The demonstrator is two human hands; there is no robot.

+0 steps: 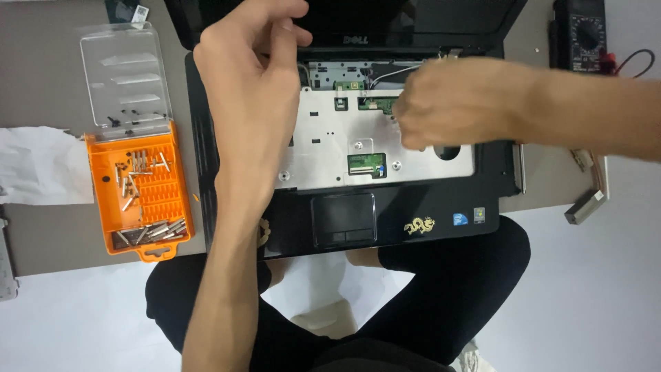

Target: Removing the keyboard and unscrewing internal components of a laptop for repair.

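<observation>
The left hand [251, 83] is curled loosely, fingertips pinched at the laptop's [427, 213] hinge edge; whether it grips anything cannot be told. Across from it, the right hand [451, 103] is closed low over the bared metal keyboard tray [323, 148], seemingly mid-disassembly, calling for fine fingertip work. Farther left of the left hand lies one orange bit case [141, 196], one clear lid [124, 72].
</observation>
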